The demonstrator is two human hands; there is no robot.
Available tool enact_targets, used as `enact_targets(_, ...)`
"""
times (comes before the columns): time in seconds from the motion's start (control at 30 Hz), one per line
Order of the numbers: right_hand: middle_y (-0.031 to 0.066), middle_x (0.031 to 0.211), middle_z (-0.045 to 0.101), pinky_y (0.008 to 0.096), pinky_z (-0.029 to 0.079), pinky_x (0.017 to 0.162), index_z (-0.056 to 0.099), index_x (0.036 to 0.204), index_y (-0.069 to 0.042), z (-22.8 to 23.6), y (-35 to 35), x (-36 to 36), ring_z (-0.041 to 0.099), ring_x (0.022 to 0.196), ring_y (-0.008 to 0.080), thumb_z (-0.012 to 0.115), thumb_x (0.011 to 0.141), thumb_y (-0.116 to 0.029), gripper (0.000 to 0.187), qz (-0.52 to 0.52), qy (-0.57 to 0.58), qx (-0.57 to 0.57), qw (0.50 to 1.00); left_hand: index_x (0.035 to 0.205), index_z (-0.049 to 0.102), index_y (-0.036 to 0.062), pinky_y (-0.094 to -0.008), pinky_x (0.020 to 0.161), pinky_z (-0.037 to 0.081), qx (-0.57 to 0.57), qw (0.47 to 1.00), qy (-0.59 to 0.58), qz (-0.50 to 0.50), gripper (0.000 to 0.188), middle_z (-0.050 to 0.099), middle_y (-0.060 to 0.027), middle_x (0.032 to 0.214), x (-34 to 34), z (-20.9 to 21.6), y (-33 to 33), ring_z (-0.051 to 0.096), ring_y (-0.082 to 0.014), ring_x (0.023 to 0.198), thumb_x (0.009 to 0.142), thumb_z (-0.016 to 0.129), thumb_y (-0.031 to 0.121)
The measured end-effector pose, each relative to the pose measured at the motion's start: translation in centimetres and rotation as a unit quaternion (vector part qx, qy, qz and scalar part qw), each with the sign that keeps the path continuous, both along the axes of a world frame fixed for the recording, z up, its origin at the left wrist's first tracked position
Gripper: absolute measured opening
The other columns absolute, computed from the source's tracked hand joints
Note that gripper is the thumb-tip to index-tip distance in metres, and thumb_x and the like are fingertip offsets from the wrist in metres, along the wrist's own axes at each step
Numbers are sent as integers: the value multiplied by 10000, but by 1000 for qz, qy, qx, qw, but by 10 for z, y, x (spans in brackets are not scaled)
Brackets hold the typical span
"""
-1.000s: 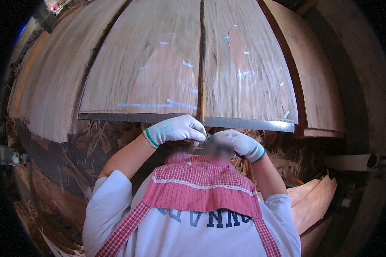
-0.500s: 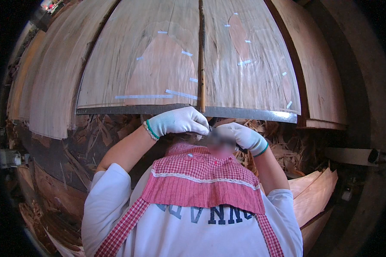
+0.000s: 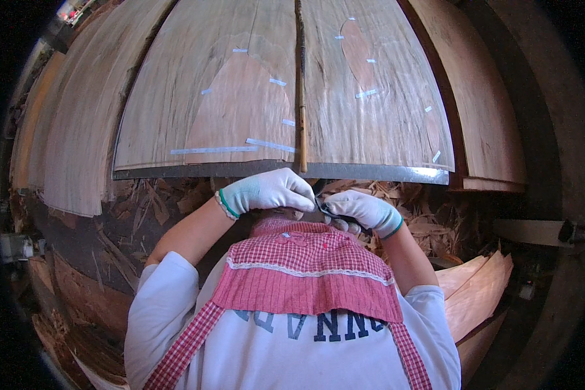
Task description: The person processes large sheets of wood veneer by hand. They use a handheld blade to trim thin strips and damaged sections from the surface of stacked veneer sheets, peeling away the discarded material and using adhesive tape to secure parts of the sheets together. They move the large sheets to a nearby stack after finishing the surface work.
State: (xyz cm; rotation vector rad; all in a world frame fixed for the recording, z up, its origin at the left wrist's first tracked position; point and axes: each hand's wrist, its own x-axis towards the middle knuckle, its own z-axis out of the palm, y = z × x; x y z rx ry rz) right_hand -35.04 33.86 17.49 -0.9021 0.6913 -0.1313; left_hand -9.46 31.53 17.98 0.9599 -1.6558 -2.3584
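Work surface: broad wood sheets [image 3: 364, 140] laid side by side, grain running away from wearer; metal edge strip [image 3: 208, 171] along the near side; reddish patches [image 3: 240, 110] set in, held w/ bits of pale tape [image 3: 214, 150]; thin rod [image 3: 301, 110] lengthwise down the mid. seam, near end just over the metal edge. Room: dim toward the rim; floor below thick w/ wood scraps [image 3: 435, 227]; loose pale sheets [image 3: 474, 292] lower R; pale pipe [image 3: 530, 232] above them, lying crosswise.

Dark strip [image 3: 324, 207]: small, betw. the two gloved hands, above the red check apron [image 3: 312, 289], near side of the metal edge; long axis slants down to the R, from L fingertips twd R palm; which end leads, can't tell; part hidden by fingers.

Left hand [image 3: 266, 192]: fingertips pinched on strip's upper end; right hand [image 3: 363, 211]: thumb & fingers curled in, gripping its lower part.
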Motion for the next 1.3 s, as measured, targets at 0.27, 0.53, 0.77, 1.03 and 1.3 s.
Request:
enact_targets(0.27, -60, 600, 522, 176, 299, 377, 638, 848, -72, -14, 24, 5, 416, 434, 14, 599, 911, -472, 406, -80, -38, 23, 996, 935, 701, -18, -221, 654, 491, 19, 996, 66, 49, 143, 662, -23, 769, -6, 1, 12, 611, -74, 704, 878, 655, 104)
enact_targets(0.53, -36, 695, 549, 188, 290, 425, 637, 843, -35, -47, 38, -1, 414, 475, 20, 603, 897, -498, 468, -77, -72, -10, 994, 968, 699, -12, -233, 676, 500, 62, 994, 84, 38, 169, 667, -37, 790, -8, -4, 19, 625, -89, 703, 908, 641, 135)
enact_targets(0.77, -17, 752, 596, 191, 285, 418, 640, 966, -17, -44, 46, -4, 418, 480, 37, 610, 912, -432, 420, -101, -88, 38, 990, 971, 683, -19, -236, 676, 501, 86, 990, 104, 36, 165, 659, -34, 784, -10, -11, 25, 627, -95, 699, 922, 618, 125)
enact_targets(1.03, -63, 595, 521, 179, 263, 385, 634, 919, -37, -41, 50, -2, 388, 422, 12, 602, 906, -478, 442, -124, -91, 43, 987, 943, 681, -11, -238, 670, 493, 88, 988, 109, 63, 150, 668, -35, 772, -15, -21, 29, 622, -92, 706, 910, 632, 126)
enact_targets(1.3, -63, 593, 519, 173, 275, 387, 652, 895, -42, -32, 46, -2, 393, 422, 7, 555, 952, -416, 390, -149, -35, 12, 988, 1026, 678, -34, -243, 688, 493, -22, 998, 56, 16, 213, 668, -31, 810, -11, -8, 18, 611, -81, 729, 915, 623, 140)
